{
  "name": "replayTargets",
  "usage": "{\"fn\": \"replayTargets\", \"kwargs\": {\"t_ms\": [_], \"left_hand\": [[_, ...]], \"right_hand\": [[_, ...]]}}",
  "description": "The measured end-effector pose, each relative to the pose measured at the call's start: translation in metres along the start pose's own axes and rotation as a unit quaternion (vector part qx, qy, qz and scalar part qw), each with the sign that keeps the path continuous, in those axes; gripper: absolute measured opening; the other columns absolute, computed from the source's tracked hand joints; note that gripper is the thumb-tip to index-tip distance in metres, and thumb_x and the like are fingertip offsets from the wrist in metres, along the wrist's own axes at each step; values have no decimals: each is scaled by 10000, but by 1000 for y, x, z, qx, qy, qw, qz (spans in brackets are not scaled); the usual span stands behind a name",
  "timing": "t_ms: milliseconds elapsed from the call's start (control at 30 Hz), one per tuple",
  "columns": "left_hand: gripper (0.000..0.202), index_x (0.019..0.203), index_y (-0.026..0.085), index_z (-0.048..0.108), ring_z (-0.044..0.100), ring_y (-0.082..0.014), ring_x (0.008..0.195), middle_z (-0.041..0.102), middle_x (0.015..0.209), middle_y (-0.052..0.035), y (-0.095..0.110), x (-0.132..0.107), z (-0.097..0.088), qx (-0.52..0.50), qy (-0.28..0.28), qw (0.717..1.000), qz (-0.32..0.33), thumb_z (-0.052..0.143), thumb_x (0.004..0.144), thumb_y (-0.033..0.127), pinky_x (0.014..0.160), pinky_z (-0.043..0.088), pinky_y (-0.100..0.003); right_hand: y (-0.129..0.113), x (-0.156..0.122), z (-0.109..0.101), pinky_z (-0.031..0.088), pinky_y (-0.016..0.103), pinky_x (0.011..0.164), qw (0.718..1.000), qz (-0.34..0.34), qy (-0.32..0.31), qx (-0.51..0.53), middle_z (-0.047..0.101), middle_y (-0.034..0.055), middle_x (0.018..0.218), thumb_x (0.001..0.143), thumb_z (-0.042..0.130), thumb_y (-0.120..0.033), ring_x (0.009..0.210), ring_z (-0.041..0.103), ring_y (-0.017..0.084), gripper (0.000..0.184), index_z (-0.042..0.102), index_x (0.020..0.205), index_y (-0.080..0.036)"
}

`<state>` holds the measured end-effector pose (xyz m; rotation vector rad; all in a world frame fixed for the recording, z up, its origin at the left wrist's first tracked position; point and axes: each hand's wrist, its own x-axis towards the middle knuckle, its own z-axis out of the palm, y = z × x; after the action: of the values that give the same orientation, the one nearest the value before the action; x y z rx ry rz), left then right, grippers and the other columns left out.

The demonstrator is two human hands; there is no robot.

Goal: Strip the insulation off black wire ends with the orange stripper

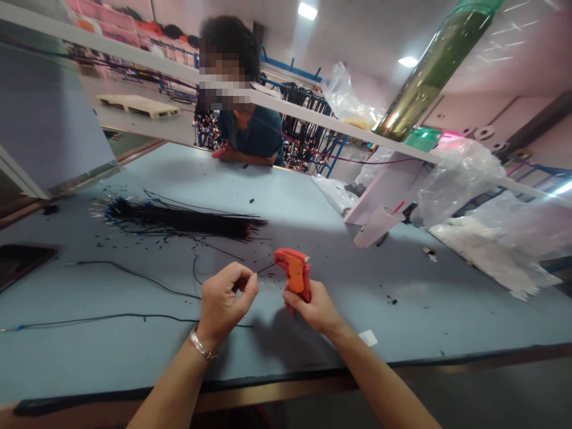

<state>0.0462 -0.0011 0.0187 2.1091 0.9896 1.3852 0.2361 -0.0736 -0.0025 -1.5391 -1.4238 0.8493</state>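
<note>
One red-and-orange hand tool [296, 273] is over the desk [429, 333], between the left hand [227, 298] and the right hand [318, 307]; a bundle of black wires [190, 220] lies beyond and left of it. The left hand pinches a thin black wire [267, 268] reaching the tool's head; the right hand curls around the tool's handle.

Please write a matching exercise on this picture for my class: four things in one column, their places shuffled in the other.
Things
1. Red and orange tool
2. Bundle of black wires
3. Bracelet
4. Wooden pallet

Places
A. Around the left wrist
B. On the floor beyond the table
C. In the right hand
D. Lying on the table

Pairs: 1-C, 2-D, 3-A, 4-B
</note>
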Motion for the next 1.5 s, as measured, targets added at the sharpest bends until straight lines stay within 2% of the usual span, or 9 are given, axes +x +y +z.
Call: {"fn": "replayTargets", "kwargs": {"t_ms": [200,433,633,1067,1200,1367,1500], "left_hand": [[209,598,179,535,429,-63,468,505,530,50,1,1,-1,6,11,1000,4,549,806,202,481,350,-181],[234,580,185,520,398,-64,443,476,503,55,6,4,-4,15,26,999,-12,539,810,221,450,331,-183],[233,577,184,523,399,-63,442,488,505,54,5,3,-4,9,16,1000,-4,536,806,226,454,331,-185],[210,600,177,540,412,-61,459,496,519,54,3,1,-3,7,12,1000,10,549,808,205,473,340,-183],[205,609,174,544,425,-58,466,505,530,52,2,1,-3,5,11,1000,17,544,814,193,481,349,-178],[202,604,171,540,419,-53,466,500,531,56,1,0,0,12,15,999,25,551,805,179,485,347,-175],[201,609,172,539,422,-53,473,501,539,54,0,0,1,9,11,1000,28,545,810,180,490,351,-173]], "right_hand": [[4,1,-7,440,286,621,997,-6,-24,66,572,29,715,816,617,-388,636,527,154,233,566,841,-162],[-3,-4,-11,415,277,597,996,4,-63,68,549,11,684,813,629,-379,598,499,139,225,571,827,-162],[-7,-6,-9,389,270,598,998,-26,-48,11,520,-5,647,824,603,-320,600,470,140,152,555,770,-187],[-3,-3,-2,346,253,546,998,-41,-15,-53,501,-17,600,831,594,-329,546,425,125,183,519,735,-193],[-2,-2,0,353,246,529,996,-39,4,-75,520,-13,572,824,594,-360,530,444,125,235,504,685,-193],[3,0,4,354,231,488,997,-20,29,-74,471,-30,505,799,591,-397,488,428,116,291,459,628,-202],[4,0,6,345,233,461,998,-4,29,-63,468,-29,468,782,599,-423,450,411,111,327,452,587,-206]]}}
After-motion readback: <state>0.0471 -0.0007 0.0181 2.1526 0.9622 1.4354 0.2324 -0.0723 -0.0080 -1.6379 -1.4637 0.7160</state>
